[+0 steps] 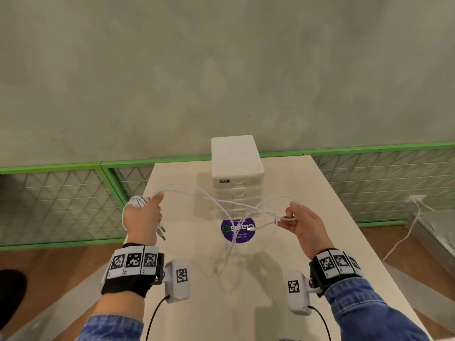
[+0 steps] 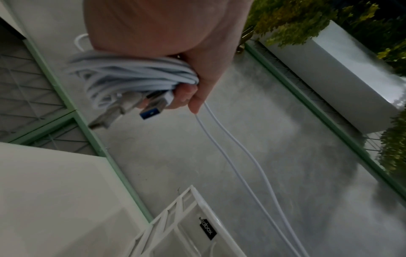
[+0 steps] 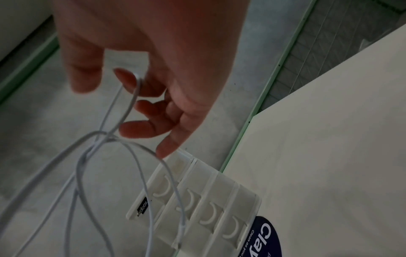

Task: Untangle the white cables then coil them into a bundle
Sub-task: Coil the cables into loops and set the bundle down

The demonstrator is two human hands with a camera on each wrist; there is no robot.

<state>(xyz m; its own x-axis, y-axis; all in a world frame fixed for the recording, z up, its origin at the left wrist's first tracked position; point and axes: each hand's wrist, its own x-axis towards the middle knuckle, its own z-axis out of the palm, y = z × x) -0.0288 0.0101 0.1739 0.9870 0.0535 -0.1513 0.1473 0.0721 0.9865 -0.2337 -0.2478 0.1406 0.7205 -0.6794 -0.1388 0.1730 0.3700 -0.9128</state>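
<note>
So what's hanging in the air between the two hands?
In the head view, loose white cables span from left hand to right hand, crossing before the white plastic drawer box.

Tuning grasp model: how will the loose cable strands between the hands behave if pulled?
Likely floppy: the strands sag and cross between the left hand and right hand. Probably light, since a fingertip pinch holds them. May snag where they cross near the right hand.

Setting reads as an office or commercial workspace, not a home. Evidence: plain white table point(image 1: 307, 242) against a bare concrete wall point(image 1: 221, 70); green-framed wire-mesh panels point(image 1: 61, 200) along the wall base; white drawer unit point(image 1: 236, 168) (small, four drawers); wood floor point(image 1: 49, 262). Foliage point(image 2: 296, 19) over a planter, possibly artificial; view blurred.
</note>
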